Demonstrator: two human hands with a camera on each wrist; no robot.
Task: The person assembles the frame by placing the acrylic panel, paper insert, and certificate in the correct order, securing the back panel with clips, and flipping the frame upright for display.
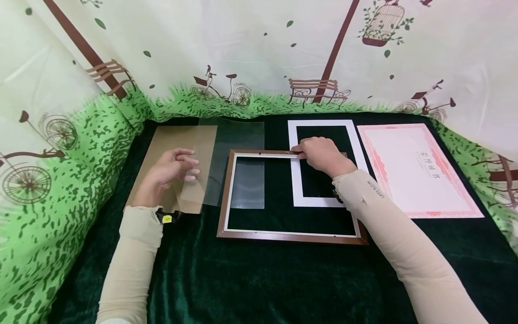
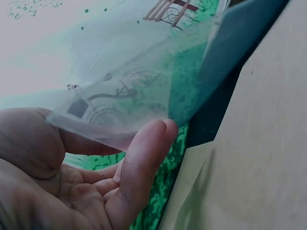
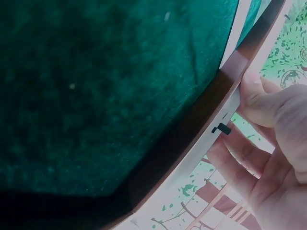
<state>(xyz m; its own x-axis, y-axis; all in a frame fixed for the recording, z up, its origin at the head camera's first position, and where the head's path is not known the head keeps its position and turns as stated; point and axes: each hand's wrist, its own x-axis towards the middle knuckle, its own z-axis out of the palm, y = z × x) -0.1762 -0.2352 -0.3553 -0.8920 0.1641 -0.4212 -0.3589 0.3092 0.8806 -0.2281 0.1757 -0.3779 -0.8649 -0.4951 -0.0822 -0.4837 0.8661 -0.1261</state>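
Note:
My left hand (image 1: 170, 168) pinches a corner of a clear plastic sheet (image 1: 243, 135) between thumb and fingers. In the left wrist view the lifted part of the sheet (image 2: 124, 96) bends up over the brown backing board (image 1: 184, 137). The far end of the sheet reaches under the brown picture frame (image 1: 283, 236). With its thumb and fingers, my right hand (image 1: 321, 155) grips the far rail of that frame, which has a pale inner lip. A small dark tab (image 3: 223, 128) on the rail shows near the fingers in the right wrist view.
A white mat (image 1: 317, 202) with a cut-out window lies partly under the frame and right forearm. Right of it is a pink-bordered printed sheet (image 1: 408, 171). Dark green velvet cloth (image 1: 259, 283) covers the table. A patterned curtain (image 1: 251, 49) hangs at the back and sides.

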